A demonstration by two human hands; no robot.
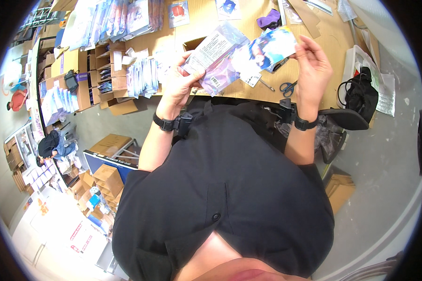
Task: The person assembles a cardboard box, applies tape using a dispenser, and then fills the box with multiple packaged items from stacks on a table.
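Note:
My left hand (pixel 177 86) grips a clear plastic bag (pixel 220 58) by its left edge, thumb on top. A white printed label with dark text and a barcode shows on the bag. My right hand (pixel 312 65) pinches the right edge of a glossy picture card (pixel 272 49) in blue, white and yellow between thumb and fingers. The card's left end meets the right side of the bag; glare hides whether it is inside or just overlapping. Both are held above the wooden table (pixel 330 51). Below the card lie dark-handled scissors (pixel 287 89).
Stacks of bagged flat items (pixel 122 21) fill the table's far left. Nearer stand cardboard boxes (pixel 86 75) and a row of packed bags (pixel 143 77). A purple cloth item (pixel 269 19) lies at the back. A white bin with a black bag (pixel 365 93) sits right. Other people (pixel 51 145) are far left.

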